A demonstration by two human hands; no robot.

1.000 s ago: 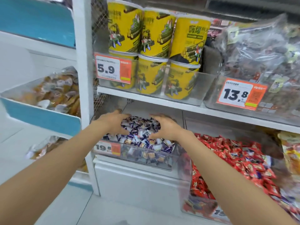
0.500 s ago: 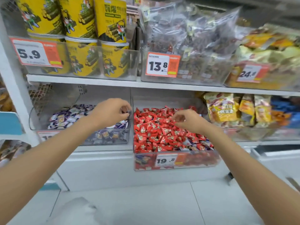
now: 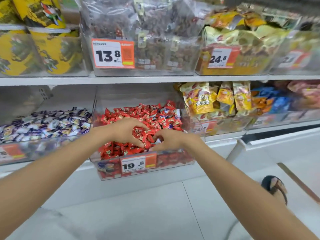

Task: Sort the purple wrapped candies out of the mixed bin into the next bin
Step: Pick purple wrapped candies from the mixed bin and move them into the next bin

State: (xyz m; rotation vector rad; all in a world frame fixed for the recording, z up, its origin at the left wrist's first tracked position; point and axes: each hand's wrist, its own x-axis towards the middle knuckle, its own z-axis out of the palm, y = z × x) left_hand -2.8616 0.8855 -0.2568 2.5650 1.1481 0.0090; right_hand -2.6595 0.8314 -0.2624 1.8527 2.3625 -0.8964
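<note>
In the mixed bin point(image 3: 110, 99), purple candies point(image 3: 168, 112) lie beyond curled left hand point(image 3: 125, 131) and right hand point(image 3: 172, 139), grasp unclear.

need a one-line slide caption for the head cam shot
Left hand and right hand dig into red candies in a clear bin; the purple candies lie in the left bin.
</note>
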